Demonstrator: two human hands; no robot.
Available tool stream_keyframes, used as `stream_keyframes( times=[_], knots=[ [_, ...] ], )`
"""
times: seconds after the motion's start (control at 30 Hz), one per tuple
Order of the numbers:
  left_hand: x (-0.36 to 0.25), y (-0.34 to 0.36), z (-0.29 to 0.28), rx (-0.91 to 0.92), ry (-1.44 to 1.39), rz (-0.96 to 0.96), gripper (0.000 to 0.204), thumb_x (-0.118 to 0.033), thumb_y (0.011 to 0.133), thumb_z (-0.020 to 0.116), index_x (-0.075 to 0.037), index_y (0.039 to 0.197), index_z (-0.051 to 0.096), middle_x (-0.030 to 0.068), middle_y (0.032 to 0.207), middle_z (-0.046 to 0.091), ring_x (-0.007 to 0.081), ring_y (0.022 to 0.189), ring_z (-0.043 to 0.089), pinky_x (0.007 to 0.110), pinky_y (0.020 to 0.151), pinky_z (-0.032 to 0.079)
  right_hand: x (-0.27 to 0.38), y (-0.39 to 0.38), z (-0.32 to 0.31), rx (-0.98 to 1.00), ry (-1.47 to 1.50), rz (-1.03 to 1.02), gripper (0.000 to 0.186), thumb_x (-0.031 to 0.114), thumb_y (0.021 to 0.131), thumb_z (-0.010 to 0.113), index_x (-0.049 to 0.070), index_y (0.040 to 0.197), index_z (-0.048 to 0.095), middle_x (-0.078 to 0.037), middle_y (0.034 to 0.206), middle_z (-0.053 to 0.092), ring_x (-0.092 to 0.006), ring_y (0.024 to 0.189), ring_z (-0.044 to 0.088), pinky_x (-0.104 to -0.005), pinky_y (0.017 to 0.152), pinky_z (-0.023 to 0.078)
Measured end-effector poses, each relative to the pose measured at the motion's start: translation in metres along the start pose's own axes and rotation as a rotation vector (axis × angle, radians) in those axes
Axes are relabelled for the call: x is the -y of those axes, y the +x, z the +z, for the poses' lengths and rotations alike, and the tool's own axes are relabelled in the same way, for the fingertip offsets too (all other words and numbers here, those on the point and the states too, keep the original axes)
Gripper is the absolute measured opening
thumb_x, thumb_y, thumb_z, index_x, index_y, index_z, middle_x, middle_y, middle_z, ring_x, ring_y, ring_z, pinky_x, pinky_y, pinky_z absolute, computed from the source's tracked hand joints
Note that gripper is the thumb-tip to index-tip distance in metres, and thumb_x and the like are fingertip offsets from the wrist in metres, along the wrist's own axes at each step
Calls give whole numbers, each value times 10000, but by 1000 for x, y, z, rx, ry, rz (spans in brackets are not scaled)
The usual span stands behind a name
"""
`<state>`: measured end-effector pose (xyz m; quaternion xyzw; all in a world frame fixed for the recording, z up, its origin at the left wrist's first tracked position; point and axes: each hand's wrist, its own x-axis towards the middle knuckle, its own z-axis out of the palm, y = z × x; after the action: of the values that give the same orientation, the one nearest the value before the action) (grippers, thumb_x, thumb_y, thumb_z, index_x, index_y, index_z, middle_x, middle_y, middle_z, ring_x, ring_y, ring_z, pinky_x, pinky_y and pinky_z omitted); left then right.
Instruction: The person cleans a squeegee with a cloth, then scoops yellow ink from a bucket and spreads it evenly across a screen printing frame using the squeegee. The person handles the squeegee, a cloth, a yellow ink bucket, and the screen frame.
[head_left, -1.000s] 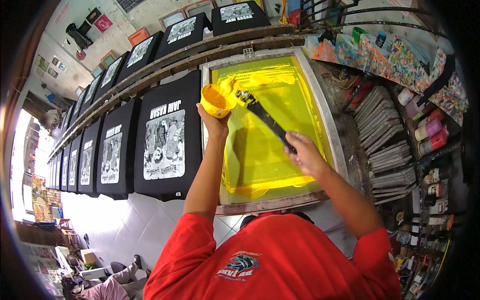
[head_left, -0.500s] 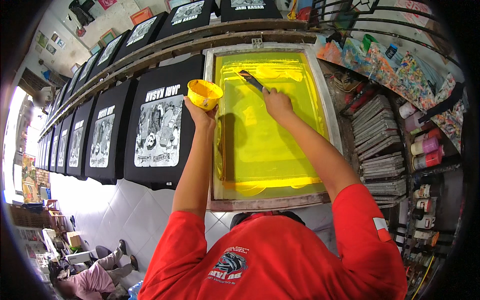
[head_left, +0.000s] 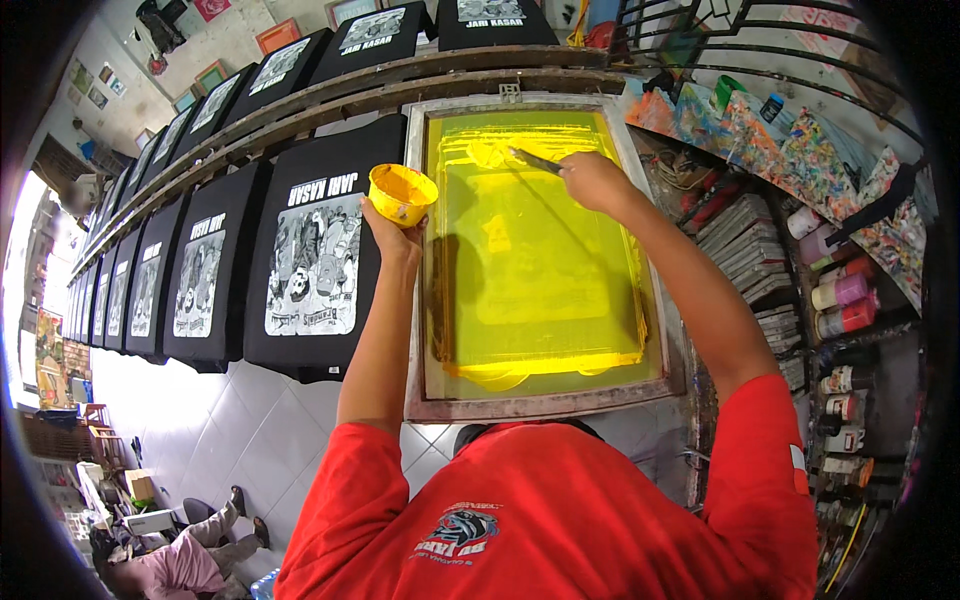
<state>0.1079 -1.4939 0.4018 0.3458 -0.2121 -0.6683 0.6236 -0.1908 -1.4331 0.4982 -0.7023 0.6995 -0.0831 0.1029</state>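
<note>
A yellow tub (head_left: pixel 403 210) with orange-yellow ink inside is held up by my left hand (head_left: pixel 394 232), its fingers wrapped round the lower part. My right hand (head_left: pixel 592 182) grips a dark-bladed spatula (head_left: pixel 537 160) by its handle. The spatula's tip is at the thick yellow ink (head_left: pixel 488 154) near the far end of the screen-printing frame (head_left: pixel 535 408). That frame has a yellow-stained mesh (head_left: pixel 540 250) with a bright ink band along its near edge. The tub is over the frame's left rail.
Black printed T-shirts (head_left: pixel 313 245) on boards stand in rows to the left, beyond wooden rails (head_left: pixel 370 92). Stacked slats (head_left: pixel 745 245) and ink containers (head_left: pixel 842 292) fill the right side. A person (head_left: pixel 180 575) in a pink shirt is at the lower left.
My right hand has moved right and slightly up, swinging the spatula flatter, its tip now farther right. Thick ink at the far end has been shifted left. The tub stays nearly still.
</note>
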Motion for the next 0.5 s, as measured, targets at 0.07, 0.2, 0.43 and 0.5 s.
stream_keyframes(
  times=[0.07,0.2,0.43,0.5],
  knots=[
    [6,5,3,81,-23,-22,595,-647,900,256,-164,1125,519,30,978,604,184,787,592,291,566,446,-39,-5,11,-132,-15,-124,270,182,855,497,-40,874,650,-211,963,649,-353,831,647,-428,745,505],
    [11,-3,17,51,0,-54,589,-645,899,266,-165,1128,521,29,982,606,183,795,598,292,563,450,-53,-37,21,-118,683,308,378,238,896,494,-69,1092,595,-224,1061,626,-367,854,632,-415,792,488],
    [24,3,19,145,14,-74,600,-648,897,268,-160,1141,518,32,1005,603,194,811,604,303,548,469,-123,-72,72,-396,567,414,386,227,892,485,-13,1181,573,-240,1076,616,-405,853,625,-437,795,486],
    [24,2,14,133,19,-77,603,-649,896,269,-158,1145,517,35,1011,601,196,810,605,305,549,475,-113,-80,79,-414,402,395,379,222,892,478,6,1190,572,-242,1024,626,-407,851,620,-460,775,484]
  ],
)
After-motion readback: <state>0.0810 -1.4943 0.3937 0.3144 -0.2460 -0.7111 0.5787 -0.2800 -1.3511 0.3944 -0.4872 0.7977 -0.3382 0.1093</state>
